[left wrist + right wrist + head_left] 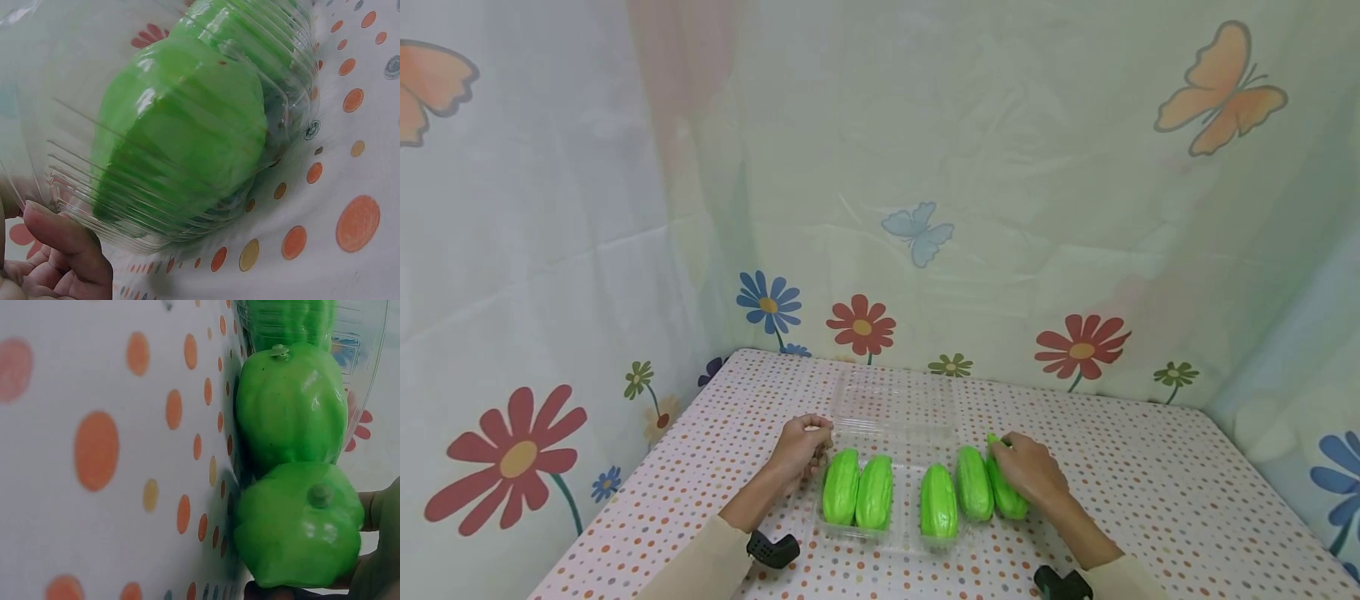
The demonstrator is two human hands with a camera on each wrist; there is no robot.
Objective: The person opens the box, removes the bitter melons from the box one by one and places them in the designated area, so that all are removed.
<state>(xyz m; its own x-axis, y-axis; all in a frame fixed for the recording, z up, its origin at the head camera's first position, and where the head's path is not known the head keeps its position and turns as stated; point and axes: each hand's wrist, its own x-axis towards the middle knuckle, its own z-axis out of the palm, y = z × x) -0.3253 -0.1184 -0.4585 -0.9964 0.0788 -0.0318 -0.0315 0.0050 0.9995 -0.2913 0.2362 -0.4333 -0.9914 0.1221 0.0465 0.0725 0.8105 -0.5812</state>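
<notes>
A clear plastic box [906, 533] stands on the table with its hinged lid [895, 400] laid back behind it. Inside are two green ribbed gourds [841, 487] side by side at the left and a single one [938, 502] at the right. At the box's left edge my left hand [801, 446] pinches the plastic rim, thumb on top in the left wrist view. Just outside the right wall lies another gourd [973, 485]. My right hand [1032, 468] grips the rightmost gourd [300, 525], which touches its neighbour; some of those fingers are hidden behind it.
The table has a dotted cloth [1150, 483]. Behind and at the sides hangs a curtain [1000, 275] printed with flowers and butterflies. A dark wrist device [773, 550] sits by the left sleeve, and another [1063, 583] by the right.
</notes>
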